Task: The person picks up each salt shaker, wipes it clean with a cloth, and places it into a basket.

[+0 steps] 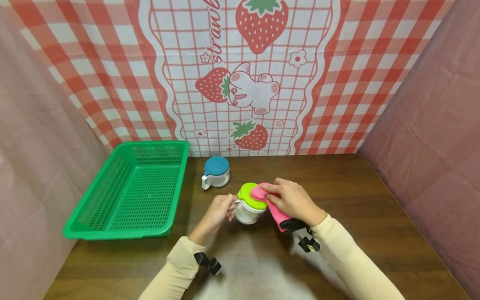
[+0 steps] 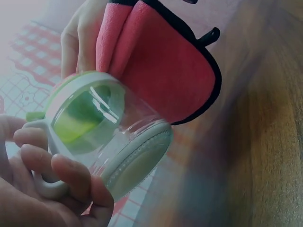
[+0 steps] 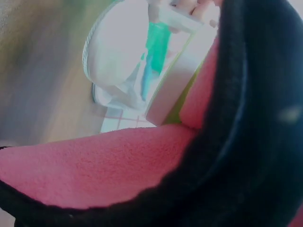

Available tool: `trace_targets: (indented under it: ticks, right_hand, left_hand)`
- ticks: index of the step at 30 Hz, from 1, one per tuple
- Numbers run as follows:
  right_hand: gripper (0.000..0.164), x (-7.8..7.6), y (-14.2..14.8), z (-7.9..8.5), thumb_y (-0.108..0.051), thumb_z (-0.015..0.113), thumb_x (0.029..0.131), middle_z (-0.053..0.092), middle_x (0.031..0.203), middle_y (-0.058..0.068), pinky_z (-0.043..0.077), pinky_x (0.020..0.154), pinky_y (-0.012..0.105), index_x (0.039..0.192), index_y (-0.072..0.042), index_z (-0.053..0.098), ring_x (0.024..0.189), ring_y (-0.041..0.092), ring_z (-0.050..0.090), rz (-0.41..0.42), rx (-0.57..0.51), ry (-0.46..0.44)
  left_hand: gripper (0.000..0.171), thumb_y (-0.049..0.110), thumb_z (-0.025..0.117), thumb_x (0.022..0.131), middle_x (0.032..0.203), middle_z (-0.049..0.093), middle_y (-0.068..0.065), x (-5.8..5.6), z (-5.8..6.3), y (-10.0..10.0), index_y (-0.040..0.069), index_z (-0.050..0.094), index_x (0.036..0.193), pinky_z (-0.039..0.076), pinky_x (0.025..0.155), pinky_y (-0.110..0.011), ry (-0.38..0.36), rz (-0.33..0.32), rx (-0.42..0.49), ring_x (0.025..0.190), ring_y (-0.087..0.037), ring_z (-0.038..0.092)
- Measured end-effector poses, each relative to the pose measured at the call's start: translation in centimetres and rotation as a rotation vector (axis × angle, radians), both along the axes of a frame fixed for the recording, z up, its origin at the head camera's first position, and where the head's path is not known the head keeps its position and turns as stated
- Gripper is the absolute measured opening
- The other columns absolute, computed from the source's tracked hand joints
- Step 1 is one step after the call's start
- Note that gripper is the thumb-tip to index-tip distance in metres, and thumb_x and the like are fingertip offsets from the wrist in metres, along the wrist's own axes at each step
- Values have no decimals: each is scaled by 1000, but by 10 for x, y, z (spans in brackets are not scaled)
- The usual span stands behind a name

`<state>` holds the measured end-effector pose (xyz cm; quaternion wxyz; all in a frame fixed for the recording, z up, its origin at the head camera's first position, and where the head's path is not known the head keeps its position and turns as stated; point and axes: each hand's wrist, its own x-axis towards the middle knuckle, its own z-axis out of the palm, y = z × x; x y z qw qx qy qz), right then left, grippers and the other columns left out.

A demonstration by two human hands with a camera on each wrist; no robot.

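My left hand (image 1: 216, 211) grips the white handle of a clear jar (image 1: 247, 213) with a lime green lid (image 1: 247, 192). In the left wrist view the jar (image 2: 137, 137) is tilted and its pale base shows, with fingers curled through the handle (image 2: 49, 187). My right hand (image 1: 290, 199) holds a pink cloth (image 1: 278, 216) with black edging and presses a bunched part of it on the lid. In the right wrist view the cloth (image 3: 99, 165) fills the foreground and hides most of the lid. A second jar (image 1: 219, 180) with a blue lid (image 1: 216, 165) stands behind, its handle to the left.
A green perforated basket (image 1: 174, 208) stands on the left of the brown wooden table (image 1: 348, 187). A red and white strawberry-print curtain (image 1: 262, 125) hangs along the back edge. Pink drapes (image 1: 423, 116) border both sides.
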<state>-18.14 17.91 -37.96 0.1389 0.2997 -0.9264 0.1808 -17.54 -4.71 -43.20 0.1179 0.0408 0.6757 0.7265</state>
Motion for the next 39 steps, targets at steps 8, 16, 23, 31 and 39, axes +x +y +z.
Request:
trace_targets:
  ticks: [8, 16, 23, 31, 39]
  right_hand:
    - [31, -5, 1, -2, -19, 74, 83, 46, 68, -2, 28, 51, 22, 114, -17, 73, 56, 10, 36, -22, -7, -21]
    - [33, -9, -2, 0, -20, 74, 84, 47, 69, -2, 29, 53, 23, 117, -19, 72, 58, 10, 38, -1, 16, -19]
    - [27, -11, -5, 0, -19, 74, 83, 49, 71, -2, 33, 56, 24, 110, -19, 74, 59, 10, 41, 39, 23, 3]
    - [29, -6, -6, 2, -19, 75, 82, 53, 76, -3, 37, 58, 23, 111, -18, 74, 62, 9, 43, 113, 48, 38]
    - [29, 2, -2, 5, -19, 76, 82, 50, 77, -4, 37, 59, 21, 111, -21, 75, 66, 8, 44, 198, 59, 58]
  left_hand:
    - [37, 9, 43, 91, 52, 31, 6, 3, -1, 5, 11, 36, 55, 33, 46, -19, 11, -40, -5, 44, -8, 32]
    - [35, 10, 43, 90, 52, 32, 7, 1, -3, 4, 12, 37, 56, 35, 47, -19, 30, -60, -38, 45, -8, 33]
    - [33, 10, 43, 90, 53, 32, 7, 2, -3, 6, 12, 38, 57, 34, 47, -19, 28, -69, -67, 45, -7, 31]
    - [31, 10, 43, 90, 53, 32, 7, 2, -4, 7, 13, 39, 60, 34, 47, -19, 19, -82, -72, 45, -6, 31]
    - [32, 12, 42, 91, 54, 33, 7, -1, -7, 5, 12, 39, 59, 34, 45, -19, -19, -50, -3, 45, -6, 31]
